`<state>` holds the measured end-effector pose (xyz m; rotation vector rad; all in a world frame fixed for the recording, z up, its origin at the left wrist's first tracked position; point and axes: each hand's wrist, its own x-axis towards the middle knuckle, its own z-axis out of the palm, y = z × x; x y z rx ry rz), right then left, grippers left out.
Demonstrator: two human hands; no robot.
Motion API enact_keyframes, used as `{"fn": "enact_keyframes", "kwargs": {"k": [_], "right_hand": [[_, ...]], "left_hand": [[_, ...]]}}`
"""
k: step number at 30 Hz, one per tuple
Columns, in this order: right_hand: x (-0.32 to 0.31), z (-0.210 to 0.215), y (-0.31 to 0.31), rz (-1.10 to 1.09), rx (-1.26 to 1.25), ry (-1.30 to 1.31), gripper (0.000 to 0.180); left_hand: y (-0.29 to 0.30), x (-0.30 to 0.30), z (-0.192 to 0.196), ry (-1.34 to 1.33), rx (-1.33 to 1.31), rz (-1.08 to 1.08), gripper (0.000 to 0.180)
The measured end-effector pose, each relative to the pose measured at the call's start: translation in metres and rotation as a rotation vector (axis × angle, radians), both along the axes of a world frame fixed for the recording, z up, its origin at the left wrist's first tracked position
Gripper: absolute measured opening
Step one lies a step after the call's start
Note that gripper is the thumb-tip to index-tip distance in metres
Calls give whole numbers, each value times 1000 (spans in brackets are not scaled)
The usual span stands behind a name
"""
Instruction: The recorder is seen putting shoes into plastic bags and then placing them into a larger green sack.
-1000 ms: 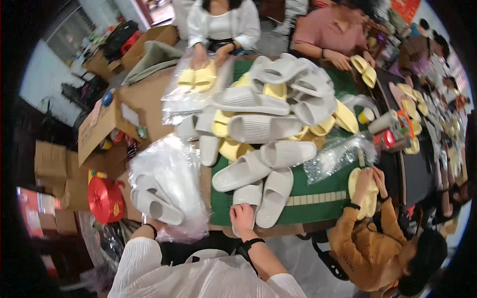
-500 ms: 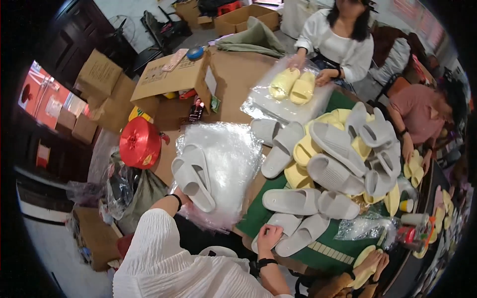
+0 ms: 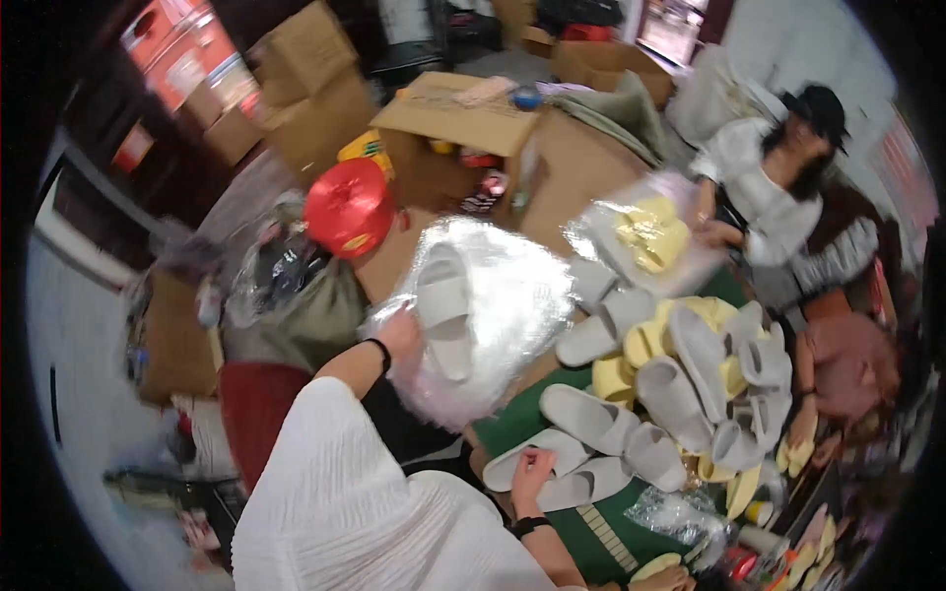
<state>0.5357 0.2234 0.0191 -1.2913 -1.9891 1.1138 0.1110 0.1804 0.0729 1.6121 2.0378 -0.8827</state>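
A pair of grey slippers (image 3: 443, 300) lies overlapped on a stack of clear plastic bags (image 3: 517, 291) in front of me. My left hand (image 3: 399, 340) is at the left side of this pair, by the edge of the bags; blur hides what its fingers do. To the right, my right hand (image 3: 532, 475) has its fingers curled on the edge of a grey slipper (image 3: 510, 461) that rests on the green mat. Beside it lies another grey slipper (image 3: 581, 483). Just beyond is a heap of grey and yellow slippers (image 3: 680, 384).
An open carton (image 3: 453, 108) and a red roll (image 3: 347, 207) stand at the far left of the table. Across from me, a person (image 3: 774, 187) handles yellow slippers (image 3: 652, 234) over plastic bags. Another person (image 3: 852, 374) works at the right; further hands (image 3: 662, 579) show at the lower edge.
The view has turned left. The grey pair now sits straighter on the bags, and my left hand shows beside it rather than partly behind it. My right hand stays at the grey slipper.
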Motion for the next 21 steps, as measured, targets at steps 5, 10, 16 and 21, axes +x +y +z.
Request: {"fn": "enact_keyframes", "kwargs": {"k": [5, 10, 16, 21], "right_hand": [[3, -5, 8, 147, 34, 80, 9], [-2, -18, 9, 137, 102, 54, 13], [0, -49, 33, 84, 125, 48, 11], [-2, -32, 14, 163, 131, -58, 28]], "left_hand": [[-74, 70, 66, 126, 745, 303, 48], [-224, 192, 89, -375, 965, 421, 47], [-395, 296, 93, -446, 469, 918, 44], [-493, 325, 109, -392, 417, 1137, 48]]}}
